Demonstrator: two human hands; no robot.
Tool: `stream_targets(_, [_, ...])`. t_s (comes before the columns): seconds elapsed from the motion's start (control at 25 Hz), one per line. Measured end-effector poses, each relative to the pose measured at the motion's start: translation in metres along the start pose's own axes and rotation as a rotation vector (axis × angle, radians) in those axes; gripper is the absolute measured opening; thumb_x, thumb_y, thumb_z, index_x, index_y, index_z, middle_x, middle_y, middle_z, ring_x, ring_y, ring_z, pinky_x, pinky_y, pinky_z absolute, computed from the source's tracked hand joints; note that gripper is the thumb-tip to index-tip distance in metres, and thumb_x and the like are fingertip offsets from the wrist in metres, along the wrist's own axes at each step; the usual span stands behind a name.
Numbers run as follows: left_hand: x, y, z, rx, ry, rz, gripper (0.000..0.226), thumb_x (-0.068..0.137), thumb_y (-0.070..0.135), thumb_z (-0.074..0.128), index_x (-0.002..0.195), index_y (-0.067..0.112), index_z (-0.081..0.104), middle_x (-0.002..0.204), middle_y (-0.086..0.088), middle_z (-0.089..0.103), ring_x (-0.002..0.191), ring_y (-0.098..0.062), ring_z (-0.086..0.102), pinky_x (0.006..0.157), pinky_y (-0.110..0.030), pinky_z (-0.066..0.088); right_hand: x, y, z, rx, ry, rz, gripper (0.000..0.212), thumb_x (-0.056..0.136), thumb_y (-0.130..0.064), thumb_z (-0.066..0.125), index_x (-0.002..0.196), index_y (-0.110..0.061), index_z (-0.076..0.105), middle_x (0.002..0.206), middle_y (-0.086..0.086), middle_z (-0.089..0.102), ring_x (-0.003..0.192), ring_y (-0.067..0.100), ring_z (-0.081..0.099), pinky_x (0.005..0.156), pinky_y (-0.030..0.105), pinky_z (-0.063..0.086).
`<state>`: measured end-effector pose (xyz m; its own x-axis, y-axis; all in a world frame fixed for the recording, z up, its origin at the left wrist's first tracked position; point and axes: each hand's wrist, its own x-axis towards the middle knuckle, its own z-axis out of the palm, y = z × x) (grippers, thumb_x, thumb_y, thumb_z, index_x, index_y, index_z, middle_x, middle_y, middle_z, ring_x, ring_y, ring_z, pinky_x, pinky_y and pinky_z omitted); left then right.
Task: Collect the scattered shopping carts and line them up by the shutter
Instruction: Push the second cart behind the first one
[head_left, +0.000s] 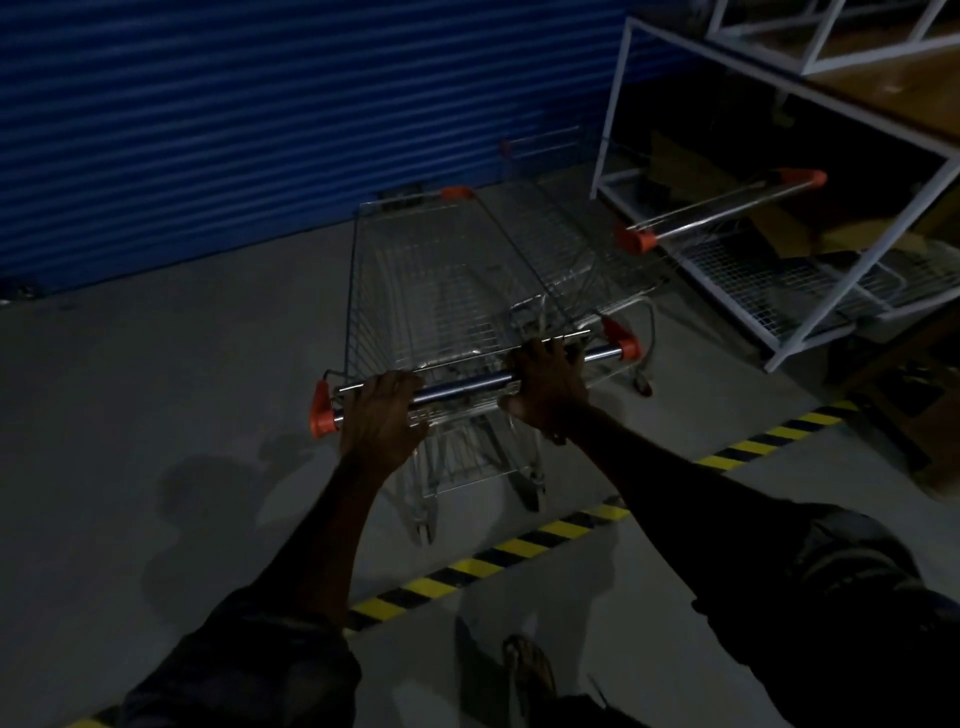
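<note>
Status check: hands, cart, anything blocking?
Left hand, right hand both grip chrome handle of silver wire shopping cart. Cart points at blue ribbed shutter. Second wire cart with orange caps close right.

Dim storage area with a grey concrete floor (156, 389).
A blue ribbed shutter (260, 130) closes the far side; a yellow-and-black hazard stripe (519, 548) crosses the floor diagonally, and a white metal rack (612, 104) stands at right.

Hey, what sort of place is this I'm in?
Probably a store's back area or loading bay: a blue corrugated roller shutter, silver wire shopping carts with orange handle caps, and yellow-and-black hazard tape on the grey concrete floor.
</note>
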<state>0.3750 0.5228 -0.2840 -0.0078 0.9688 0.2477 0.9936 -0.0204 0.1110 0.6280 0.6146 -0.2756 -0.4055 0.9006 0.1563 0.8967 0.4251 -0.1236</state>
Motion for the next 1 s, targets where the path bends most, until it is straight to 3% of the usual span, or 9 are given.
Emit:
stream_targets(0.16, [0.032,-0.011,0.004,0.04,-0.004,-0.017,0.063,0.07,0.038,0.08,0.128,0.022,0.061,0.123,-0.004,0.063,0.109,-0.035,0.059,0.093,-0.051,0.041,0.029,0.007,0.01,0.018,-0.001,-0.054,0.081,0.057,-0.056,0.07,0.131,-0.025,0.059,0.131,0.005,0.056,0.126,0.037,0.046,0.11,0.056,0.022])
stream_targets(0.32, [0.052,-0.009,0.002,0.023,-0.062,-0.03,0.078,0.067,0.036,0.082,0.138,0.02,0.055,0.132,-0.007,0.058,0.12,-0.036,0.053,0.098,-0.057,0.037,0.029,0.01,0.006,0.074,-0.073,-0.009,0.099,0.065,-0.064,0.051,0.153,-0.02,0.039,0.16,0.014,0.033,0.15,0.035,0.024,0.121,0.058,0.009])
stream_targets(0.48, [0.058,0.005,-0.008,0.03,-0.061,0.179,0.086,0.06,0.034,0.077,0.14,0.02,0.05,0.138,-0.005,0.052,0.126,-0.032,0.049,0.104,-0.054,0.035,-0.002,0.001,-0.005,0.134,-0.084,0.13,0.109,0.068,-0.042,0.076,0.161,-0.027,0.02,0.169,0.007,0.013,0.156,0.027,0.005,0.12,0.057,0.011])
stream_targets(0.76, [0.03,0.041,-0.029,-0.08,0.044,0.509,0.062,0.07,0.015,0.066,0.132,0.013,0.059,0.131,-0.01,0.059,0.115,-0.036,0.057,0.093,-0.048,0.043,-0.098,-0.021,-0.021,0.201,-0.051,0.426,0.097,0.075,-0.043,0.076,0.157,-0.023,0.028,0.155,0.011,0.033,0.142,0.035,0.029,0.108,0.05,0.031])
stream_targets(1.0, [-0.001,0.125,-0.049,-0.206,-0.033,0.622,0.072,0.073,0.027,0.078,0.138,0.011,0.054,0.13,-0.016,0.059,0.114,-0.039,0.056,0.093,-0.051,0.045,-0.206,-0.005,-0.06,0.191,0.014,0.67,0.082,0.087,-0.055,0.065,0.155,-0.026,0.029,0.151,0.008,0.041,0.138,0.034,0.033,0.107,0.053,0.035])
